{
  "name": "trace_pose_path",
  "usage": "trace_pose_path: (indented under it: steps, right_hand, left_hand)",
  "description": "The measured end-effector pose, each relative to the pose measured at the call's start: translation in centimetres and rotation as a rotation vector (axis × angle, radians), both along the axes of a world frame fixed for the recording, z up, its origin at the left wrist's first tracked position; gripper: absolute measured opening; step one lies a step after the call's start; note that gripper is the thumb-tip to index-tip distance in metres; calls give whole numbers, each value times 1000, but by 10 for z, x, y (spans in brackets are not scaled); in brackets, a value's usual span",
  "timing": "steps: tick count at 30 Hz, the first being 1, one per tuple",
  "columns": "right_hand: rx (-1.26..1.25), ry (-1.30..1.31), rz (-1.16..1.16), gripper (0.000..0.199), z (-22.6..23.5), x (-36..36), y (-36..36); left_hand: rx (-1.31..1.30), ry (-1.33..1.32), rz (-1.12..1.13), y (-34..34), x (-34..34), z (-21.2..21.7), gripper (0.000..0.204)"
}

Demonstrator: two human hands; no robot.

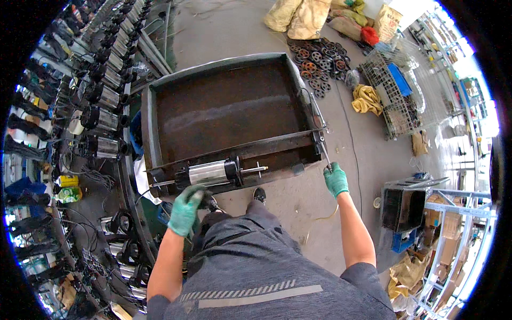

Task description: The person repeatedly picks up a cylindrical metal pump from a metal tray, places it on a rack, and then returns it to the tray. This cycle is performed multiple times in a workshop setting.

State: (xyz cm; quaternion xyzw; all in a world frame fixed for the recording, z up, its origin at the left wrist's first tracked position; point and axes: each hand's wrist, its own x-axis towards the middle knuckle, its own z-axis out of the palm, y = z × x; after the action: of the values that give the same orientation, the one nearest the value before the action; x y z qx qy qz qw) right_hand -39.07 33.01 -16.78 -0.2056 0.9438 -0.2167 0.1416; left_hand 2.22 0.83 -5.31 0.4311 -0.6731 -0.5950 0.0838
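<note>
A silver cylindrical motor [208, 174] with black end caps lies across the near edge of a rusty metal trough [229, 138]. Its threaded shaft sticks out on the right and carries a small crosspiece [260, 169]. My left hand [185, 210], in a green glove with dark fingers, hovers just below the motor's left end, fingers loosely bent and seemingly holding nothing. At the trough's right corner, my gloved right hand [336, 180] is closed around the lower end of a slim metal lever [325, 153]. The lever's upper end meets a metal fitting [319, 136] on the rim.
Many similar motors [101, 118] stand in rows along the left. Beyond the trough lie a heap of small wheels [319, 61] and several sacks [308, 18]. A wire cage [392, 96], a black box [404, 209] and shelving [461, 210] are at the right. A cable [351, 144] crosses the floor.
</note>
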Motion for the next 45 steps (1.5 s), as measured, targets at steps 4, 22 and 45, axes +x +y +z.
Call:
trace_pose_path:
  steps: [4, 22, 45]
  right_hand:
    - [-142, 29, -36, 29, -45, -22, -16]
    - [-99, 18, 911, 31, 125, 189, -248]
    - [465, 291, 766, 35, 152, 44, -382]
  left_hand:
    - [32, -45, 329, 1, 60, -2, 28]
    - [-527, -1077, -326, -163, 161, -64, 46]
    - [-912, -281, -489, -216, 26, -56, 42]
